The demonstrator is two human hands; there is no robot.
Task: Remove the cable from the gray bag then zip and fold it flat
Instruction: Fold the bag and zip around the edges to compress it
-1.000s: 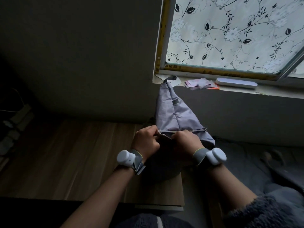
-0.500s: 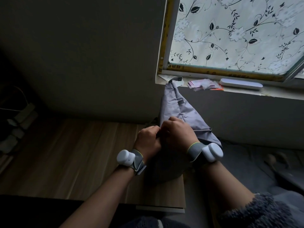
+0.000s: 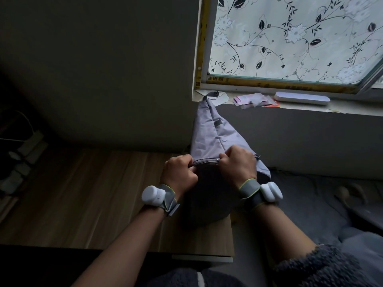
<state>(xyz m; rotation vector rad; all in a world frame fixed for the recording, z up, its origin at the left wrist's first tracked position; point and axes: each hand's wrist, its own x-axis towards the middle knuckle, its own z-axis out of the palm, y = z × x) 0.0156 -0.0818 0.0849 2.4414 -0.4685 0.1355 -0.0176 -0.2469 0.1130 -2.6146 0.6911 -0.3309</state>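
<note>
We pinch gray bag (image 3: 209,139) on desk (image 3: 83,193) below windowsill: left hand (image 3: 179,172) clamps zipper end, right hand (image 3: 238,165) fisted on slider. Cable unseen. Risk: fabric snags teeth, zipper jams.

Dim room; floral-film window (image 3: 290,38) lit, cluttered sill (image 3: 352,109), wooden desk (image 3: 83,193) below dark wall (image 3: 93,69).
</note>
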